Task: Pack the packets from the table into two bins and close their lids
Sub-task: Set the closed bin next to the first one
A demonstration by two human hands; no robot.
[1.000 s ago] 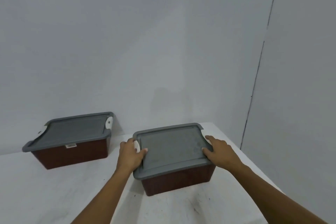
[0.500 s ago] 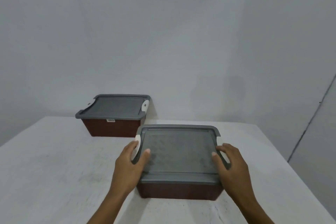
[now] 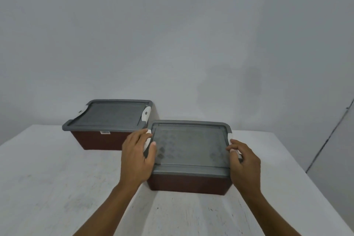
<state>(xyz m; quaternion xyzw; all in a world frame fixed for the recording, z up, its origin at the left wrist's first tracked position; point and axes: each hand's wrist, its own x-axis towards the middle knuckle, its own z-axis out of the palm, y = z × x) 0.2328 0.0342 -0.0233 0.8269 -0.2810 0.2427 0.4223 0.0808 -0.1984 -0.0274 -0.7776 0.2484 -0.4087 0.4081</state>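
Observation:
Two brown bins with grey lids stand on the white table (image 3: 57, 188). The near bin (image 3: 188, 183) has its lid (image 3: 189, 145) down; faint packet shapes show through the lid. My left hand (image 3: 137, 156) grips the lid's left edge over a white latch (image 3: 147, 141). My right hand (image 3: 244, 162) grips the right edge over the other white latch (image 3: 236, 154). The far bin (image 3: 99, 140) sits behind and to the left, its lid (image 3: 111, 114) down with a white latch (image 3: 146, 114) on its right end. No loose packets are in sight.
A plain grey wall (image 3: 172, 34) rises right behind the far bin. The table's right edge (image 3: 314, 184) runs close to the near bin, with a wall panel seam (image 3: 329, 136) beyond it.
The near bin now sits closer to the far bin, almost corner to corner. My view has swung and steadied. Both hands stay on the lid's latch ends.

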